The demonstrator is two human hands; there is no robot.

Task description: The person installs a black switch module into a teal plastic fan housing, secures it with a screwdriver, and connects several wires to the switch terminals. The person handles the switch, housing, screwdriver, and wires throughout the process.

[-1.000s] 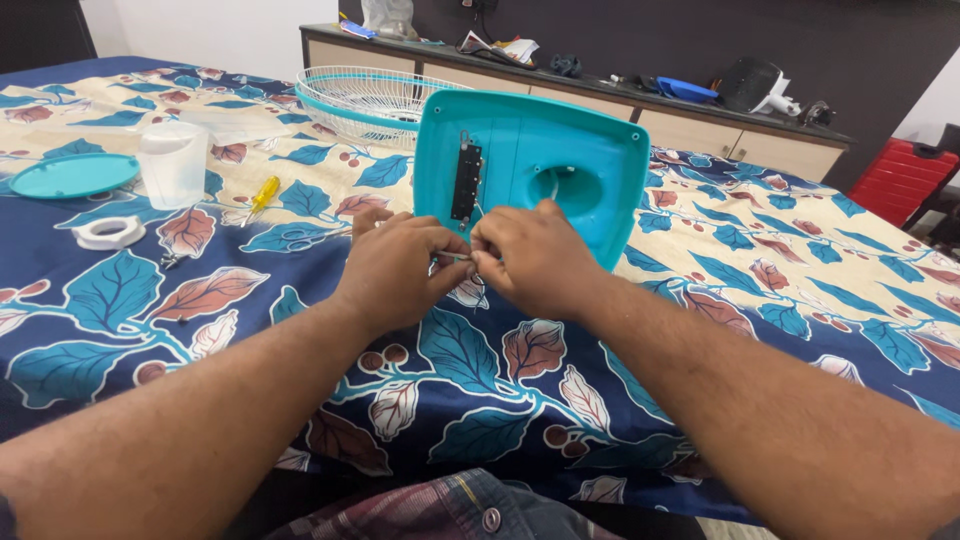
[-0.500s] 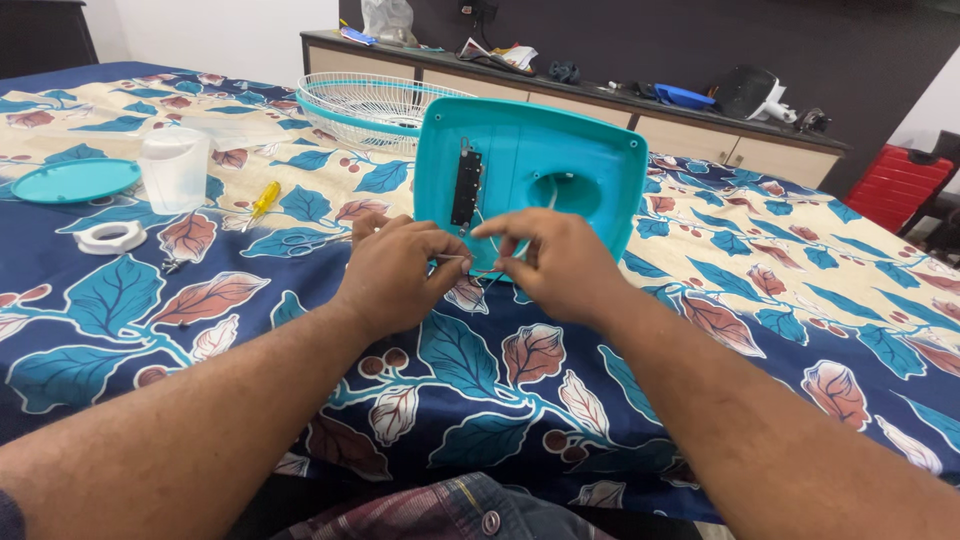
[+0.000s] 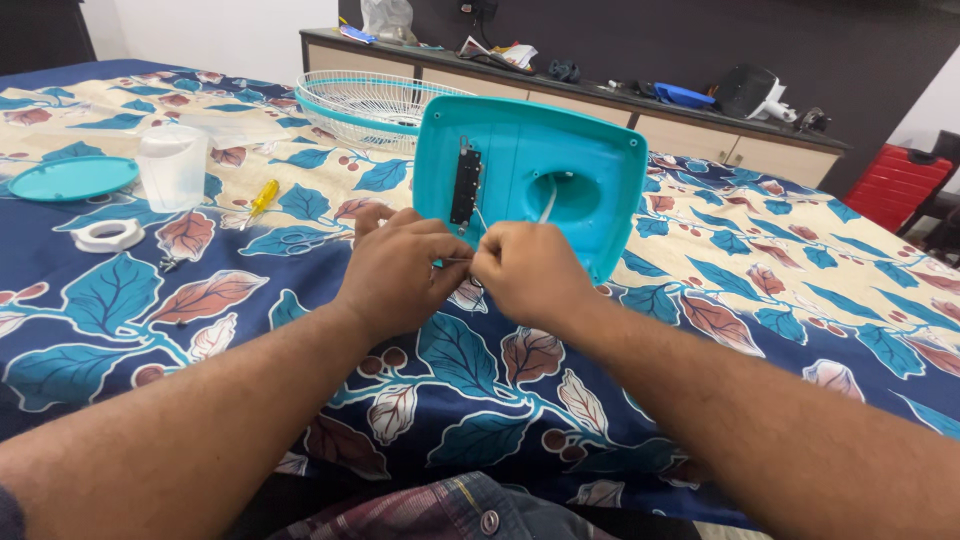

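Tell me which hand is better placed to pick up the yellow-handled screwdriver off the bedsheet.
The left hand, probably. The yellow-handled screwdriver lies on the bedsheet to its left, beside the clear plastic cup. The right hand sits on the far side and would have to cross over. Both hands now pinch a thin wire.

Soft, even indoor light fills my view, brightest on the white wall at upper left, with faint shadows under my hands. Focus is sharp throughout; my forearms stretch wide toward the lower corners.
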